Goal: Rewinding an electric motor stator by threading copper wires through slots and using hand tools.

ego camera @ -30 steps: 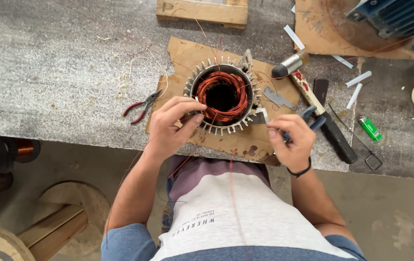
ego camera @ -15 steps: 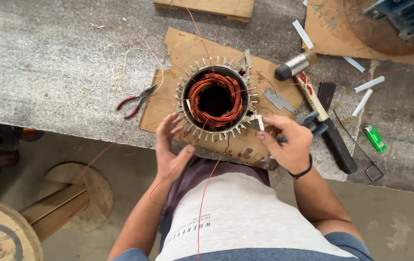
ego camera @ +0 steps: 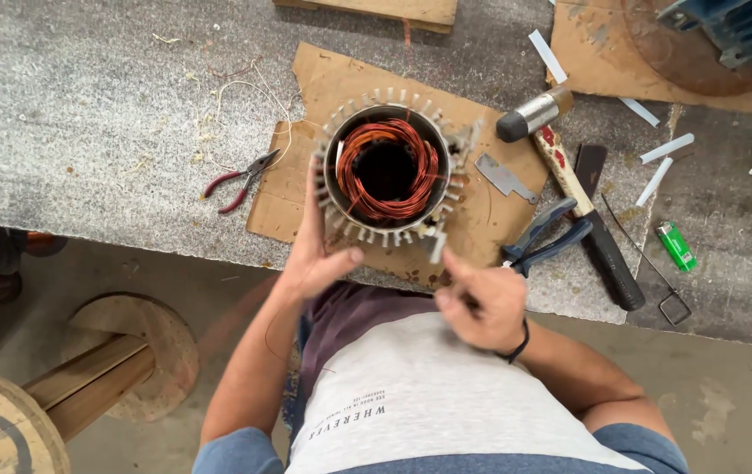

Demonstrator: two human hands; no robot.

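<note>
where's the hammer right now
In the head view the hammer lies on the bench right of the stator, its head by the cardboard, blue-handled pliers crossing its handle.

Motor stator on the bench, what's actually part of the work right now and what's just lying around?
In hand:
- stator with copper windings
- left hand, touching its side
- right hand, just below it
- cardboard sheet underneath

Lying about:
- red pliers
- hammer
- blue-handled pliers
- green lighter
</note>
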